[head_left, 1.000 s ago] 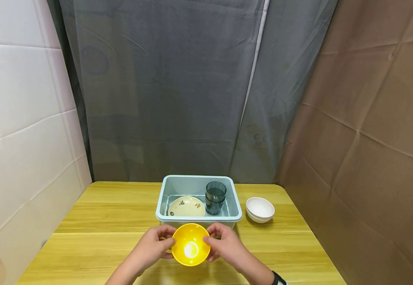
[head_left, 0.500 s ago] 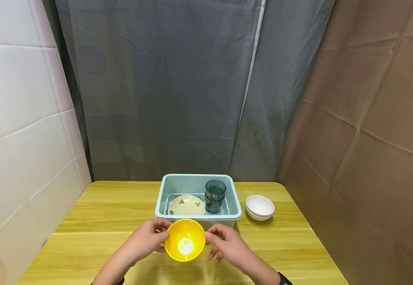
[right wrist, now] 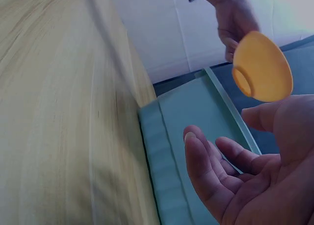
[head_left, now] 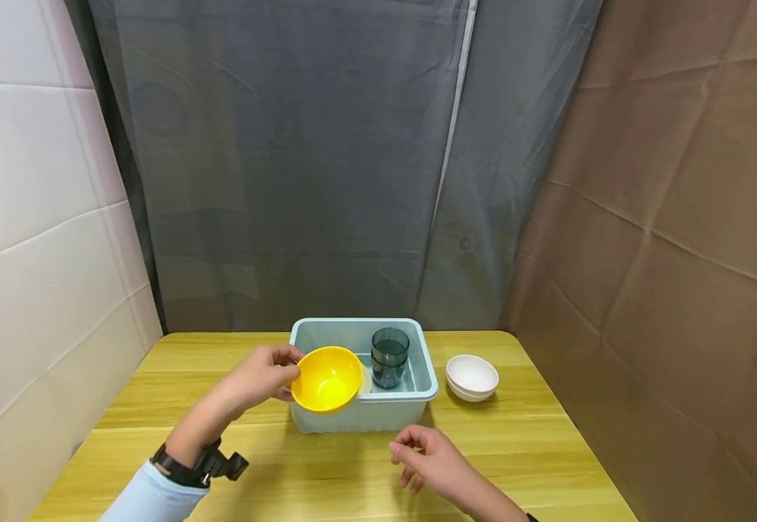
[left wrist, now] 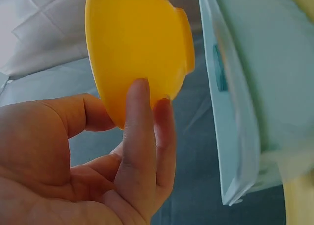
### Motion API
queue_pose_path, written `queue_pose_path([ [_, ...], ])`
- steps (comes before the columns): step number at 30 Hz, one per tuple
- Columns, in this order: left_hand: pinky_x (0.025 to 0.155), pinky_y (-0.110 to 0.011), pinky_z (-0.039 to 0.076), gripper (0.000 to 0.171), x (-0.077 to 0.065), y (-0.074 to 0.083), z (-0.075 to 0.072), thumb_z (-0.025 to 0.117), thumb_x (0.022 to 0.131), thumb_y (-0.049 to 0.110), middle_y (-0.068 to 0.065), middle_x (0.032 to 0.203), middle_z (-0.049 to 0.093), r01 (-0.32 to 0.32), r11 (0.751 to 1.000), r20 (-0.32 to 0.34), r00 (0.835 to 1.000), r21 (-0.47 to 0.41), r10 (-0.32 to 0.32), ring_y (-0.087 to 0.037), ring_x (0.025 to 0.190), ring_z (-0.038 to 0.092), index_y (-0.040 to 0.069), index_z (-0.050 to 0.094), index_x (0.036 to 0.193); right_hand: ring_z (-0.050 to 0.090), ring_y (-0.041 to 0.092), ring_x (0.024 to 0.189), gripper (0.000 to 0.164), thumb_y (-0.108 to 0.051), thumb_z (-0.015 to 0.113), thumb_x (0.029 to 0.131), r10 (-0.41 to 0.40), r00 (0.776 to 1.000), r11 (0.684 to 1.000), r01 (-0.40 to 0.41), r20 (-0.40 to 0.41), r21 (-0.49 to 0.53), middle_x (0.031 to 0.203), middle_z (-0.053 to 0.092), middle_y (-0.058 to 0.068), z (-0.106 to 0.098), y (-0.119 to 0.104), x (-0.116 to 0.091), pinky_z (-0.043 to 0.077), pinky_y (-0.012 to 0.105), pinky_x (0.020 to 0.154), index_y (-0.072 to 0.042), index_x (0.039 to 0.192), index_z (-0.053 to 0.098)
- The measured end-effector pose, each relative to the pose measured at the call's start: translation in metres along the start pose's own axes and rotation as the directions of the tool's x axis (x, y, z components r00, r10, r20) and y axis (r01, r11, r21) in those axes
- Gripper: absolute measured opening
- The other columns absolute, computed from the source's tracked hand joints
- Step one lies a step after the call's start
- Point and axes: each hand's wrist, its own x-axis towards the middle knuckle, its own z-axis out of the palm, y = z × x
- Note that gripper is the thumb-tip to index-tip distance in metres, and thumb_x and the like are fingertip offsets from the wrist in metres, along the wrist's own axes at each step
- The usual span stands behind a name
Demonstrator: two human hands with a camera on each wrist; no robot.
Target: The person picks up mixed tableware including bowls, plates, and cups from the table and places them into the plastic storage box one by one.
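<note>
My left hand (head_left: 259, 378) pinches the left rim of a yellow bowl (head_left: 328, 380), thumb on the inside and fingers beneath. In the left wrist view those fingers (left wrist: 137, 137) press against the bowl's outer wall, close to its foot ring. Tilted with its hollow facing me, the bowl overlaps the front left of a light blue plastic bin (head_left: 368, 419) in the head view. My right hand (head_left: 432, 462), fingers loosely bent and holding nothing, hovers over the table to the right, in front of the bin. Two stacked dark glass tumblers (head_left: 389, 355) stand inside the bin.
A cream plate (head_left: 366, 380) in the bin is mostly hidden behind the yellow bowl. Stacked white bowls (head_left: 472, 375) sit to the bin's right on the wooden table (head_left: 535, 435). Grey cloth (head_left: 287, 181) hangs behind, with light and brown cloth at the sides.
The right hand has let go of the yellow bowl and moved slightly right and down. The left hand has carried the bowl up and left, from before the bin to over its front edge.
</note>
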Motion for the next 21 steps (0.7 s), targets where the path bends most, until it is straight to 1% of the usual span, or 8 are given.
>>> queue_pose_path([
  [3, 0.080, -0.044, 0.068, 0.031, 0.020, 0.006, -0.009, 0.064, 0.103, 0.003, -0.017, 0.113, 0.072, 0.011, 0.999, 0.004, 1.000, 0.043, -0.012, -0.025, 0.088, 0.072, -0.009, 0.067, 0.130, 0.076, 0.032, 0.076, 0.025, -0.022, 0.070, 0.110, -0.011, 1.000, 1.000, 0.011, -0.002, 0.000, 0.100, 0.070, 0.008, -0.002, 0.004, -0.002, 0.064, 0.040, 0.061, 0.003, 0.113, 0.068],
  [5, 0.081, -0.043, 0.068, 0.030, 0.035, 0.008, -0.013, 0.064, 0.104, 0.004, -0.018, 0.114, 0.073, 0.024, 0.997, 0.009, 1.000, 0.076, -0.024, -0.025, 0.088, 0.072, -0.009, 0.068, 0.130, 0.075, 0.031, 0.076, 0.023, -0.021, 0.069, 0.111, -0.011, 1.000, 1.000, 0.011, -0.003, 0.005, 0.099, 0.070, 0.007, -0.003, 0.006, -0.003, 0.063, 0.039, 0.060, 0.001, 0.112, 0.069],
  [8, 0.083, -0.042, 0.068, 0.030, 0.056, 0.010, -0.016, 0.066, 0.105, 0.006, -0.019, 0.114, 0.072, 0.058, 0.991, 0.010, 0.998, 0.124, -0.059, -0.025, 0.087, 0.073, -0.009, 0.068, 0.132, 0.075, 0.031, 0.076, 0.019, -0.019, 0.069, 0.111, -0.009, 1.000, 1.000, 0.009, -0.002, 0.005, 0.098, 0.070, 0.007, -0.004, 0.010, -0.005, 0.064, 0.042, 0.060, -0.001, 0.111, 0.069],
  [11, 0.083, -0.041, 0.067, 0.029, 0.074, 0.008, -0.018, 0.066, 0.106, 0.006, -0.020, 0.114, 0.071, 0.086, 0.982, 0.011, 0.996, 0.167, -0.089, -0.026, 0.086, 0.073, -0.008, 0.068, 0.131, 0.074, 0.031, 0.075, 0.017, -0.017, 0.067, 0.111, -0.003, 1.000, 1.000, 0.003, 0.001, 0.002, 0.098, 0.069, 0.007, -0.004, 0.016, -0.006, 0.064, 0.043, 0.060, 0.000, 0.111, 0.069],
  [13, 0.082, -0.040, 0.067, 0.027, 0.085, 0.007, -0.020, 0.067, 0.107, 0.007, -0.019, 0.114, 0.070, 0.098, 0.975, 0.017, 0.995, 0.197, -0.103, -0.026, 0.086, 0.072, -0.007, 0.069, 0.130, 0.074, 0.030, 0.075, 0.017, -0.016, 0.067, 0.111, 0.005, 1.000, 1.000, -0.005, 0.009, 0.007, 0.098, 0.069, 0.007, -0.004, 0.018, -0.006, 0.063, 0.041, 0.060, 0.001, 0.112, 0.068],
  [17, 0.080, -0.038, 0.067, 0.026, 0.105, 0.005, -0.023, 0.068, 0.108, 0.010, -0.018, 0.114, 0.070, 0.095, 0.957, 0.059, 0.992, 0.274, -0.116, -0.027, 0.086, 0.071, -0.005, 0.070, 0.129, 0.074, 0.028, 0.074, 0.019, -0.016, 0.068, 0.111, 0.019, 1.000, 1.000, -0.019, 0.022, 0.015, 0.097, 0.070, 0.008, -0.004, 0.020, -0.007, 0.062, 0.037, 0.060, 0.003, 0.112, 0.068],
  [21, 0.078, -0.034, 0.066, 0.024, 0.124, 0.004, -0.025, 0.068, 0.108, 0.010, -0.016, 0.112, 0.071, 0.109, 0.935, 0.101, 0.983, 0.337, -0.151, -0.026, 0.084, 0.070, -0.004, 0.073, 0.127, 0.074, 0.028, 0.074, 0.021, -0.016, 0.067, 0.111, 0.021, 0.999, 1.000, -0.021, 0.027, 0.011, 0.096, 0.070, 0.009, -0.005, 0.021, -0.009, 0.062, 0.037, 0.060, 0.005, 0.113, 0.067],
])
